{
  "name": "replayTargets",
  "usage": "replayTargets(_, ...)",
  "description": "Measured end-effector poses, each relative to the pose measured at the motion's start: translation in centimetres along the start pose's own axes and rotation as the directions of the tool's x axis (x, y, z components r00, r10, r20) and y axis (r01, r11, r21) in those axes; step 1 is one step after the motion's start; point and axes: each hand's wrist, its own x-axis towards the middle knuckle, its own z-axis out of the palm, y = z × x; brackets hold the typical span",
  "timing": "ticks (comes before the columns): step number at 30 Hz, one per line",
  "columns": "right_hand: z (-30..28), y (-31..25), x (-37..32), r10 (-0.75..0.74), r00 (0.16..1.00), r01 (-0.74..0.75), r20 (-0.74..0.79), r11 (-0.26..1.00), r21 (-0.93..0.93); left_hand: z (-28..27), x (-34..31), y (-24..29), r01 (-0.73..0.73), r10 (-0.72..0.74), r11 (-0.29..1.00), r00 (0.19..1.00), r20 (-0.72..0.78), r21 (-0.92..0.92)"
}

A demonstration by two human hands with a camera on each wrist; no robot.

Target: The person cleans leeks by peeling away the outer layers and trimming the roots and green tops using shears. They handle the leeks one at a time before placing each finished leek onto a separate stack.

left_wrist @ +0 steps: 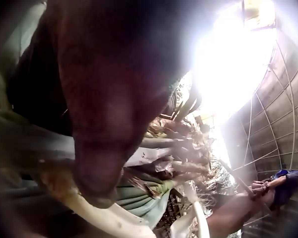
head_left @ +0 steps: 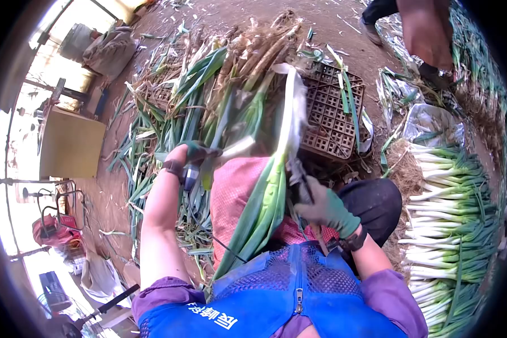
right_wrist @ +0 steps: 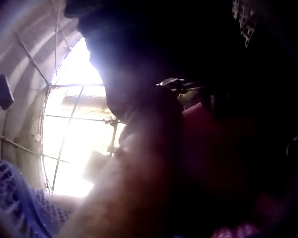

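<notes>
My left hand (head_left: 200, 151), in a dark green glove, grips a leek whose short white stalk (head_left: 239, 147) points right. In the left wrist view the thumb (left_wrist: 102, 168) looms dark over pale leek stalks (left_wrist: 114, 223). A long leek (head_left: 284, 124) lies over my lap, white end away from me, with blurred whitish skin along its right side. My right hand (head_left: 327, 208), gloved in grey-green, holds a slim dark tool (head_left: 305, 188) beside that leek; its exact kind I cannot tell. The right wrist view is mostly dark, with the forearm (right_wrist: 139, 163) in front.
Untrimmed leeks (head_left: 259, 62) with rooty ends are heaped ahead. Beside them stands a brown plastic crate (head_left: 332, 112). Cleaned leeks (head_left: 439, 225) lie in a row at the right. Another person's shoe (head_left: 370, 32) shows at the top, and a yellowish box (head_left: 73, 143) at the left.
</notes>
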Motion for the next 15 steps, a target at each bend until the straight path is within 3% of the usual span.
replayTargets(2, 0.4, 0.4, 0.9, 0.18, 0.984, -0.18, 0.011, 0.979, 0.091, 1.2, 3.8, -4.1, -0.08, 0.075, 0.995, 0.992, 0.098, 0.056)
replayTargets(3, 0.5, 0.8, 1.6, 0.264, 0.964, -0.264, 0.02, 0.956, 0.129, 0.9, 2.9, -3.3, -0.052, 0.052, 0.999, 0.993, 0.107, -0.01)
replayTargets(4, 1.2, 2.5, 2.3, 0.292, 0.95, -0.273, -0.11, 0.949, 0.158, 0.5, 1.9, -2.4, -0.021, 0.03, 0.997, 0.993, 0.116, -0.076)
replayTargets(5, 0.9, 2.5, 2.6, 0.272, 0.952, -0.243, -0.14, 0.95, 0.197, -0.6, -0.8, 0.2, 0.068, -0.046, 0.971, 0.994, 0.101, -0.23)
replayTargets(6, 0.5, 2.3, 2.6, 0.259, 0.951, -0.216, -0.168, 0.947, 0.237, -1.5, -0.3, 0.5, -0.088, 0.076, 0.982, 0.994, -0.076, -0.169)
replayTargets(7, 0.1, 2.3, 2.5, 0.249, 0.948, -0.191, -0.199, 0.943, 0.272, -2.7, 0.1, 0.7, -0.298, 0.282, 0.954, 0.919, -0.274, -0.018)
replayTargets(9, 0.5, 3.3, 2.8, 0.229, 0.954, -0.167, -0.194, 0.942, 0.293, -4.3, -0.6, 4.2, -0.509, 0.37, 0.861, 0.656, -0.658, -0.024)
replayTargets(11, 1.2, 3.1, 3.1, 0.192, 0.953, -0.132, -0.233, 0.96, 0.247, -6.6, -2.4, 9.2, -0.379, 0.475, 0.861, 0.357, -0.804, 0.34)
replayTargets(13, 2.1, 3.2, 3.6, 0.169, 0.952, -0.118, -0.254, 0.972, 0.204, -8.7, 0.6, 11.2, -0.179, 0.596, 0.793, 0.028, -0.803, 0.582)
replayTargets(14, 1.9, 3.1, 3.9, 0.176, 0.95, -0.131, -0.257, 0.974, 0.183, -8.8, 3.5, 12.6, 0.153, 0.44, 0.872, 0.178, -0.88, 0.466)
replayTargets(15, 2.0, 3.0, 3.9, 0.189, 0.949, -0.149, -0.252, 0.974, 0.169, -9.2, 5.2, 12.6, 0.173, 0.318, 0.906, 0.323, -0.891, 0.386)
